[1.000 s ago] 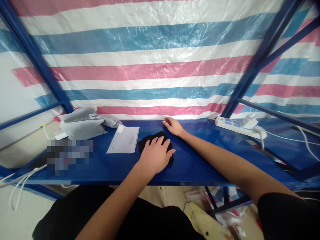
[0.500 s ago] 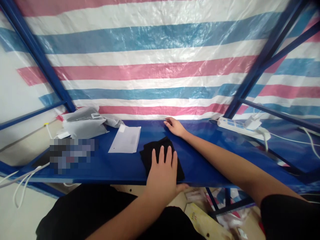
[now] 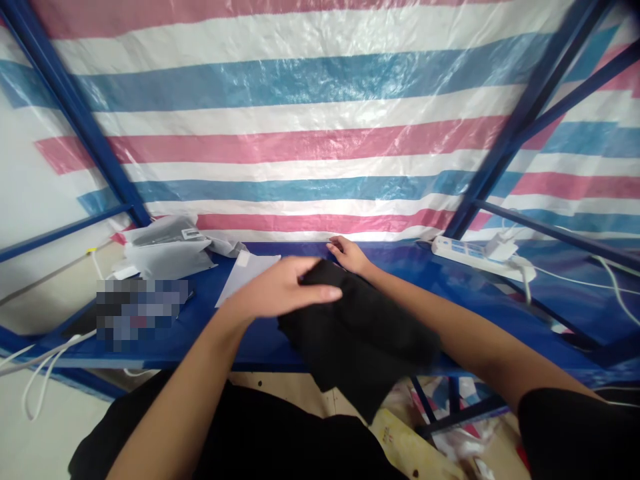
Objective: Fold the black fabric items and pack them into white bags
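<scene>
My left hand (image 3: 283,288) grips the upper left edge of a folded black cloth (image 3: 365,327), with the thumb on the near side and the other fingers mostly hidden behind it. The cloth is partly raised off the blue table, and a corner of it hangs past the front edge. At the back of the table rests my right hand (image 3: 347,255), loosely curled, with a gap between thumb and fingers and nothing visible in them. The right forearm lies across the table, partly behind the cloth.
A white flat packet (image 3: 245,270) lies behind my left wrist. Grey plastic bags (image 3: 170,247) are at the back left, next to a blurred-out item (image 3: 143,313). A white power strip (image 3: 480,257) with plugs and cables sits at right. Blue metal posts frame the blue table (image 3: 225,343).
My left hand has gone from lying flat on the cloth to gripping its edge and lifting it, so the cloth now tilts and unfolds toward the right. My right hand has stayed in place.
</scene>
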Motion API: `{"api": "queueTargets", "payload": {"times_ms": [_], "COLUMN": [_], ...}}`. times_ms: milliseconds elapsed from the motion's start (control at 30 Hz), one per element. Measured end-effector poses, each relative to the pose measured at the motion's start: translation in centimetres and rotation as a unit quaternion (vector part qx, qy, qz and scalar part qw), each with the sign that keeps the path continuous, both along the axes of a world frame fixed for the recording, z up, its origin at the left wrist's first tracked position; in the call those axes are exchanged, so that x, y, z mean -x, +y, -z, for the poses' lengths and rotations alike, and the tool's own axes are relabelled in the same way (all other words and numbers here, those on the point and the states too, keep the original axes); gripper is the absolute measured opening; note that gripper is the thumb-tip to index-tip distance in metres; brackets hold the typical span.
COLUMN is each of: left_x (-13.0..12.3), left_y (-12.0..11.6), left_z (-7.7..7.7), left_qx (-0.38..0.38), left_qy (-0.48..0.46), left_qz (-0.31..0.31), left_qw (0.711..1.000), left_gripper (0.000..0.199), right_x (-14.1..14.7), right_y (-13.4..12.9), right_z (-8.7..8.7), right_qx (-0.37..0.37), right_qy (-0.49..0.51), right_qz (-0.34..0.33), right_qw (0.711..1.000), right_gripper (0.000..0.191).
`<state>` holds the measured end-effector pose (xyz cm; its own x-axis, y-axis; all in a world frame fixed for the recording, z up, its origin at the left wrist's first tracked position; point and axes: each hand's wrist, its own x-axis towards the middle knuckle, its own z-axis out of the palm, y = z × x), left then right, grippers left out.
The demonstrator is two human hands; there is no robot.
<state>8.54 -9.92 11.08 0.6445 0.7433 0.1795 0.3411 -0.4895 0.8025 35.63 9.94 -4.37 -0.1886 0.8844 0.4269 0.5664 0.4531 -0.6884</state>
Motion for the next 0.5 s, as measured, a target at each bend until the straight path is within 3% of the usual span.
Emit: {"api": "queueTargets", "payload": {"times_ms": [100,200,267,300,400,500], "left_x": [0.7,0.4,-0.1,-0.3,-0.9,-1.1], "left_y": [6.4,11.8,14.1,14.9,15.6,14.3], "left_z": [2.0,5.9,8.1,8.9,10.3,10.3], "left_qx": [0.087,0.060,0.027,0.007,-0.067,-0.199], "left_qy": [-0.040,0.008,0.038,0.036,0.012,0.004], "left_qz": [-0.004,-0.087,-0.131,-0.142,-0.185,-0.202], "left_qw": [0.995,0.994,0.990,0.989,0.980,0.959], "left_gripper": [0.046,0.061,0.071,0.073,0.063,0.036], "right_x": [0.3,0.1,-0.2,-0.4,-0.6,-0.3], "right_y": [-1.0,-2.4,-3.5,-4.0,-5.4,-5.8], "right_z": [-1.8,-4.2,-5.3,-5.6,-5.1,-3.4], "right_qx": [0.086,0.257,0.348,0.367,0.325,0.223], "right_qy": [0.095,0.184,0.182,0.166,0.115,0.083], "right_qz": [-0.049,-0.151,-0.199,-0.204,-0.165,-0.090], "right_qw": [0.991,0.937,0.898,0.892,0.924,0.967], "right_gripper": [0.046,0.063,0.064,0.062,0.066,0.059]}}
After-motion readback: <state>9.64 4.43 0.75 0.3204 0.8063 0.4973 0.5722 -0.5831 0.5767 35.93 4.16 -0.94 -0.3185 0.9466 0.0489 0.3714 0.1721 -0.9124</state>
